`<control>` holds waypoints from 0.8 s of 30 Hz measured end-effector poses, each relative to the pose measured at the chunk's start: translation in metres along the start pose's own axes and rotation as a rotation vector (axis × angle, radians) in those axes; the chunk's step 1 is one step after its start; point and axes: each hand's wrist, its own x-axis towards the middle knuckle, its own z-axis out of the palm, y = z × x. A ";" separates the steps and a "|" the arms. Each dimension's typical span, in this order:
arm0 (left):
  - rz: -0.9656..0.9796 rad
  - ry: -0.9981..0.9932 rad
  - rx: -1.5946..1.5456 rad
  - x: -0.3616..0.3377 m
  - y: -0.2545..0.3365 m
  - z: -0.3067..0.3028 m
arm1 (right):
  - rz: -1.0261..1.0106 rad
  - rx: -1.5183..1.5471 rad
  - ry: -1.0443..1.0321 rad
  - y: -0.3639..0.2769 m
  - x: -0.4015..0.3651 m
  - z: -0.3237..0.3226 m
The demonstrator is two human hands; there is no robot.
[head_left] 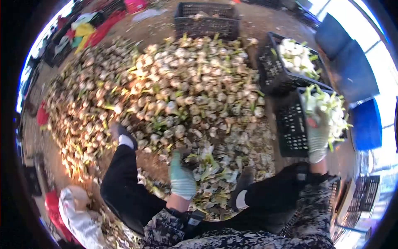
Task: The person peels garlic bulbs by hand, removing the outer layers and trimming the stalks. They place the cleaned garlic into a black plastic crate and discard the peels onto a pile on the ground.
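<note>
My left hand, in a pale green and white knit glove, hangs low between my knees over a heap of peeled skins and leaf scraps. Its fingers are curled together, with a dark patch at the tips; what they hold is not clear. My right hand, gloved alike, reaches over the near black crate, which is piled with white, green-shooted peeled bulbs. Motion smears its fingers, and something reddish shows beside them. A wide pile of unpeeled bulbs with green sprouts spreads in front of me.
Another black crate of white bulbs stands just behind the near one. At the back is a further dark crate. Blue panels line the right side. A white sack lies lower left; coloured cloths lie at upper left.
</note>
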 end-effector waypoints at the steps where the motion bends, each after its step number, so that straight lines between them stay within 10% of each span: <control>1: -0.042 0.050 -0.006 0.003 0.004 -0.003 | -0.140 -0.293 -0.042 0.052 0.010 -0.003; 2: -0.090 0.097 -0.011 0.006 0.006 -0.007 | -0.099 -0.827 -0.360 0.101 0.017 -0.006; 3: -0.099 0.127 -0.029 0.008 0.007 -0.010 | 0.324 -0.590 -0.712 0.057 0.030 -0.014; 6: -0.084 0.182 0.011 0.010 0.013 -0.009 | -0.203 -0.936 -0.254 -0.008 0.029 0.020; 9: -0.130 0.168 -0.064 0.016 0.005 -0.019 | -0.348 -0.151 -0.418 -0.086 0.022 0.101; 12: -0.170 0.247 -0.125 0.028 -0.011 -0.039 | 0.357 0.279 -1.245 -0.185 -0.033 0.186; 14: -0.206 0.237 -0.129 0.028 -0.005 -0.038 | -0.087 0.014 -1.391 -0.201 -0.099 0.263; 20: -0.230 0.302 -0.052 0.020 0.024 -0.018 | -0.098 -0.193 -1.222 -0.203 -0.186 0.360; 24: -0.244 0.213 -0.095 0.019 0.021 -0.023 | 0.622 0.174 -1.300 -0.138 -0.168 0.346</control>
